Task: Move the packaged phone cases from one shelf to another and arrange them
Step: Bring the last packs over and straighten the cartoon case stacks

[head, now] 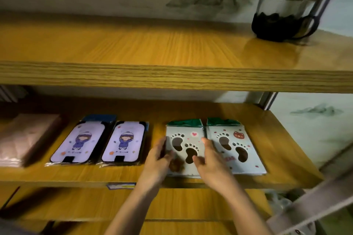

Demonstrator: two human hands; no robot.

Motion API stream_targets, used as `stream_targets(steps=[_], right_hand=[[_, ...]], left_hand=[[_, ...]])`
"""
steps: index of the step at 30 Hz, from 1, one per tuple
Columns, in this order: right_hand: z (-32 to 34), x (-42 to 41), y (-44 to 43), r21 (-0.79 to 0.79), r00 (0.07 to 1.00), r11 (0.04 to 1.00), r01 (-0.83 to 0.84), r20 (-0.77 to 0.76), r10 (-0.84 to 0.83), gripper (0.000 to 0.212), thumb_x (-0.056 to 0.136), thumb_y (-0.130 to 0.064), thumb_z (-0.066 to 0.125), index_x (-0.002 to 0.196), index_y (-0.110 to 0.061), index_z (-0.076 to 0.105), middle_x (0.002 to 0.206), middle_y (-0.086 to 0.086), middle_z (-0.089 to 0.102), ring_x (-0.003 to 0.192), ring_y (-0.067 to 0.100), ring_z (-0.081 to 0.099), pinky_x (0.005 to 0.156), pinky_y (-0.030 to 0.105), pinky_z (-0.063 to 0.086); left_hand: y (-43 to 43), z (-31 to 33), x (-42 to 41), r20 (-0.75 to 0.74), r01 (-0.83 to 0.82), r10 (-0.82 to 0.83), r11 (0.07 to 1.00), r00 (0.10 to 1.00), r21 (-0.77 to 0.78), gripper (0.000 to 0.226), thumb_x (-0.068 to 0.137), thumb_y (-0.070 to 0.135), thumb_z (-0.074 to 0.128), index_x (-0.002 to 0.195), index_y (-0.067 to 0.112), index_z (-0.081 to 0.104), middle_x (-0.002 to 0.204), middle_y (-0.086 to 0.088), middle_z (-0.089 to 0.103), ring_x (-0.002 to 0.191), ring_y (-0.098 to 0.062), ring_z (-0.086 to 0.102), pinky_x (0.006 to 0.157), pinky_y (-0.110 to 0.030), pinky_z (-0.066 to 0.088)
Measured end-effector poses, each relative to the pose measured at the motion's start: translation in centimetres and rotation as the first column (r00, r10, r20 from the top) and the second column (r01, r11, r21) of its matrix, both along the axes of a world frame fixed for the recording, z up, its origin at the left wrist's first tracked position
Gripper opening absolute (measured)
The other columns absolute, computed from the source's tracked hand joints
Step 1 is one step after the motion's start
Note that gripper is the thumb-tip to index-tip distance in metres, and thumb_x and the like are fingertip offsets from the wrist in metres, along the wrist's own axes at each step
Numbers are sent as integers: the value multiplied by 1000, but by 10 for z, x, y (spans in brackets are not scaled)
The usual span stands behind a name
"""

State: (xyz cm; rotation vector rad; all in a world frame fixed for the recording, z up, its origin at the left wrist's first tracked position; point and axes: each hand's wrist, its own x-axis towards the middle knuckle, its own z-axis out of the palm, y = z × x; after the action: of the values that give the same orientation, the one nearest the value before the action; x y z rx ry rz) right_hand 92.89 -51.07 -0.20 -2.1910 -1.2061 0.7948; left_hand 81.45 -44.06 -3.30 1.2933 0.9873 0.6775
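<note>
Left hand [158, 156]: fingers curled on the footprint case's [193, 140] left edge.
Right hand [208, 160]: grips its right edge, which abuts the second footprint case [248, 150].
Room: a bare strip of middle shelf [154, 131] separates it from two cartoon cases [123, 143].
Glass [282, 19]: upper shelf [133, 44], dark contents.

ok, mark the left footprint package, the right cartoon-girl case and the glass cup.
left footprint package [192, 140], head view, pale card face below the heart.
right cartoon-girl case [124, 142], head view, printed figure.
glass cup [282, 23], head view, dark lower body.
</note>
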Motion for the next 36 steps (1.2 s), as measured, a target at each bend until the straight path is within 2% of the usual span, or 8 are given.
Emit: stream_targets(steps=[5, 9, 13, 23, 27, 30, 33, 36], right_hand=[[-5, 0, -1, 69, 994, 997, 29, -105, -22, 63, 94, -19, 48, 147, -24, 14, 149, 1, 32, 132, 16, 40, 104, 32, 38], [-9, -6, 0, 122, 990, 990, 66, -131, -50, 61, 94, -16, 49, 146, -25, 18, 149, 0, 31, 134, 15, 38, 104, 31, 39], [-11, -13, 9, 140, 985, 986, 95, -156, -72, 59, 94, -12, 48, 144, -28, 22, 151, -2, 30, 138, 17, 31, 106, 33, 37], [-11, -22, 15, 161, 992, 985, 57, -119, -38, 57, 96, -16, 45, 145, -30, 20, 152, -3, 28, 138, 15, 31, 106, 31, 35], [0, 3, -4, 222, 996, 974, 37, -83, -19, 53, 95, -18, 45, 143, -33, 27, 150, -9, 28, 137, 14, 31, 107, 32, 34], [5, 50, -26, 309, 981, 935, 174, -132, -139, 42, 95, -14, 47, 132, -33, 44, 134, -9, 45, 115, 10, 52, 85, 18, 50], [1, 93, -48, 281, 888, 865, 415, -334, -318, 36, 95, -12, 47, 128, -26, 49, 119, -3, 58, 80, 4, 63, 51, 11, 47], [-11, 110, -58, 192, 776, 838, 511, -523, -353, 42, 94, -14, 50, 134, -22, 45, 120, 0, 58, 76, 1, 63, 59, 19, 48]], left_hand=[[1, -2, -3, -13, -12, 13, 1000, 1000, 11, 51, 91, 2, 46, 138, 19, 35, 126, 2, 51, 117, -16, 48, 98, -32, 43], [2, 0, -6, -16, -9, 10, 1000, 1000, 29, 50, 91, -1, 45, 136, 19, 36, 111, 10, 52, 103, -7, 50, 77, -20, 48], [13, 0, -10, -62, -25, 27, 999, 998, 34, 51, 91, -1, 44, 137, 19, 34, 128, -3, 49, 107, -13, 49, 69, -19, 47], [24, -2, -12, -118, -2, 17, 992, 993, 123, 58, 91, -4, 42, 142, 18, 28, 141, -5, 42, 127, -21, 41, 98, -37, 40], [10, 13, -6, -116, 26, 10, 952, 993, 305, 64, 90, -4, 44, 144, 22, 22, 150, 7, 27, 133, -3, 24, 106, -24, 26], [-7, 23, 15, -53, 165, -157, 953, 986, 253, 51, 94, 8, 42, 140, 29, 30, 141, 17, 33, 127, 1, 34, 103, -21, 31], [-25, 24, 49, -46, 244, -240, 961, 970, 129, 48, 96, 16, 42, 140, 31, 30, 148, 13, 29, 137, -8, 25, 101, -21, 23], [-40, 23, 78, -17, 239, -240, 971, 971, -29, 50, 97, 16, 40, 143, 26, 23, 150, 6, 28, 136, -13, 27, 106, -27, 25]])
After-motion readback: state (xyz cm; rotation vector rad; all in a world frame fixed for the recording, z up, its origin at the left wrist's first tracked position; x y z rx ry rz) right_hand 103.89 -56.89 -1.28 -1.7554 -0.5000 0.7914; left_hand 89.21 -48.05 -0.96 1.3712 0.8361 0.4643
